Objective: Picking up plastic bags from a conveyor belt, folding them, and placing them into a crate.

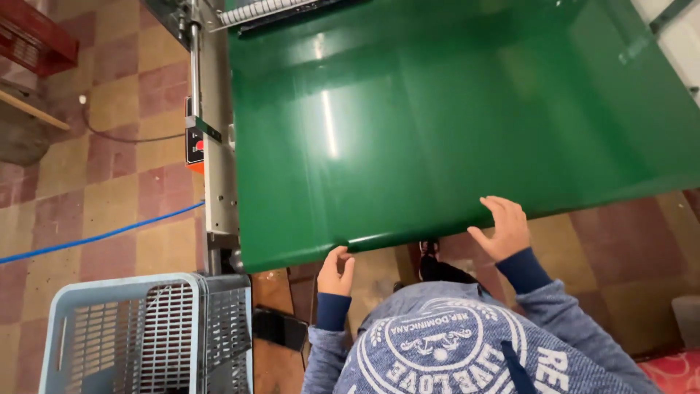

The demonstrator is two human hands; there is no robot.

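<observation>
A wide shiny green conveyor belt [437,124] fills the upper middle of the head view, curving down at its near end. My left hand [335,271] is just under that near edge, fingers loosely curled and holding nothing, thumb touching the belt's rolled end. My right hand [502,228] rests at the belt's near edge further right, fingers spread on the green surface and holding nothing. Both arms wear grey-blue sleeves with dark blue cuffs.
The belt's metal side frame [217,146] carries a small control box with a red button [195,142]. A pale blue slatted plastic crate [146,335] stands at the lower left. A blue hose [95,237] and a dark cable cross the checkered tile floor.
</observation>
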